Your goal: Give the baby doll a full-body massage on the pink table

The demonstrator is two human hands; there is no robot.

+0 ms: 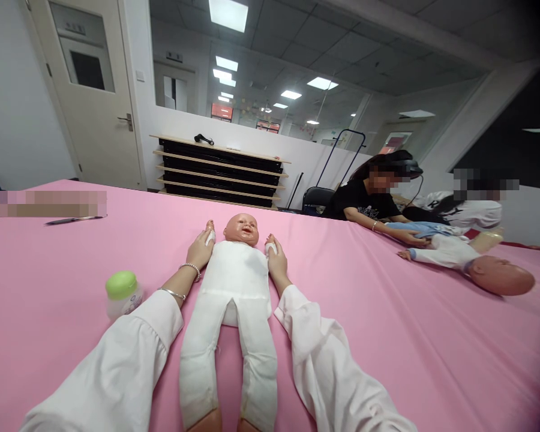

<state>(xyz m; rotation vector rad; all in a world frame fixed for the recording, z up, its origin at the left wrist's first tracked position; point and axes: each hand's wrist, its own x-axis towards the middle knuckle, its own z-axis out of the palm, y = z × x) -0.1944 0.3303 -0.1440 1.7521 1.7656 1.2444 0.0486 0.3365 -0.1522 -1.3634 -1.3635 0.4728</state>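
1. Cannot see the near edge of the pink cloth-covered table [364, 336], cut off by the picture's bottom edge.
2. Cannot see the leg ends of the white-cloth-bodied, tan-headed doll [234, 276], cut off there too.
3. Cannot see the lower right part of the round, pale, green-lidded jar [121, 294], hidden behind a loose white sleeve [117, 360].
4. Cannot make out the blurred tan patch [51, 204] near the table's far left corner.
5. Cannot read the small lettering on the black short-sleeved shirt [364, 201] beyond the table's far edge.

On my left I note a green-lidded jar [123, 294] on pink tablecloth [342, 288], pen [74, 221] farther off. Ahead: low shelving [220, 149], door [103, 126]. Right: co-worker [364, 195] in black T-shirt, beside a white-shirted doll [450, 252].
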